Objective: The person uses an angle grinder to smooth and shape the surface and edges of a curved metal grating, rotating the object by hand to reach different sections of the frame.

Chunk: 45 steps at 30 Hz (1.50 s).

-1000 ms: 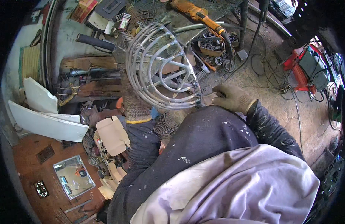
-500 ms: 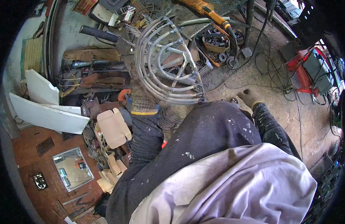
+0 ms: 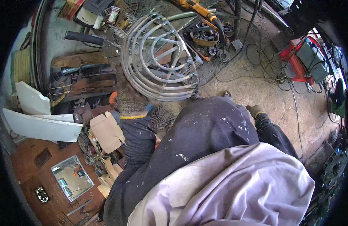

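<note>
Knitted wool covers my left hand [image 3: 130, 100], and its fingers are curled tight on the near rim of the round wire cage [image 3: 159, 56], pinching one of the grey metal rings low on its left side. My right hand [image 3: 255, 110] is in a brownish glove too, down beside my leg and close to the dirt floor [image 3: 257, 79]; I cannot tell if its fingers are spread or closed, because my dark sleeve hides most of them, and it holds nothing that I can see. The cage is made of many bent hoops, one inside the other, with straight bars across the middle. It stands tipped up on the floor right in front of my knees, leaning over a pile of scrap metal [image 3: 83, 81]. Just behind it sits a box of small round parts [image 3: 206, 35], and a yellow power tool [image 3: 194, 6] lies past that. A red machine [image 3: 307, 56] with loose wires is well off to my right. I think the best way to hold the cage well is to keep a firm grip on that one ring, bring the other hand up to the far side, and keep it steady so it does not roll into the junk.
</note>
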Available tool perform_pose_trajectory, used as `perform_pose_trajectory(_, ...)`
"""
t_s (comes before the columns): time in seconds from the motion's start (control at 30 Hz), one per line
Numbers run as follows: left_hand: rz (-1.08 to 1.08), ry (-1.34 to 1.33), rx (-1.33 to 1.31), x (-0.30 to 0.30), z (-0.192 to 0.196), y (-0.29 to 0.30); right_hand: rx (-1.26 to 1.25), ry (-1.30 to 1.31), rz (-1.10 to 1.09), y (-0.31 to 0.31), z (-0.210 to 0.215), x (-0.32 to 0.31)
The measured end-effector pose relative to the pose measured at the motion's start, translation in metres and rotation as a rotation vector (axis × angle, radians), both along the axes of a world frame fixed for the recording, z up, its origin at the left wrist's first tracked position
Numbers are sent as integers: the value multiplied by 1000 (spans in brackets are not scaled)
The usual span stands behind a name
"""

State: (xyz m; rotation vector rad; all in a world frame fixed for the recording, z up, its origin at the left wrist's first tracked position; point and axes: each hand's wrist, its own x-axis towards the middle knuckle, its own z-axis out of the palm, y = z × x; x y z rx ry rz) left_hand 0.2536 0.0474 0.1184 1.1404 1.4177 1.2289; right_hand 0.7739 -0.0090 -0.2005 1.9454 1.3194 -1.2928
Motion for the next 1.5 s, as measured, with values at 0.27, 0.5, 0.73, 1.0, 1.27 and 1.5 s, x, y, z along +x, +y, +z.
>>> perform_pose_trajectory(0.27, 156, -524, -16, 27, 24, 0, 103, 52, -93, 11, -35, -9)
perform_pose_trajectory(0.5, 375, -733, -45, 53, 61, 8, 73, 227, -255, 30, -19, -16)
perform_pose_trajectory(0.73, 464, -695, -89, 56, 62, 8, 95, 220, -127, 20, -43, -7)
perform_pose_trajectory(1.0, 404, -714, -4, 48, 54, 8, 32, 248, -240, 27, -30, -13)
perform_pose_trajectory(1.27, 330, -541, -23, 34, 40, 7, 108, 260, -253, 36, -26, -19)
perform_pose_trajectory(1.5, 155, -134, 118, -39, -14, -8, 104, 236, -239, 37, -17, -21)
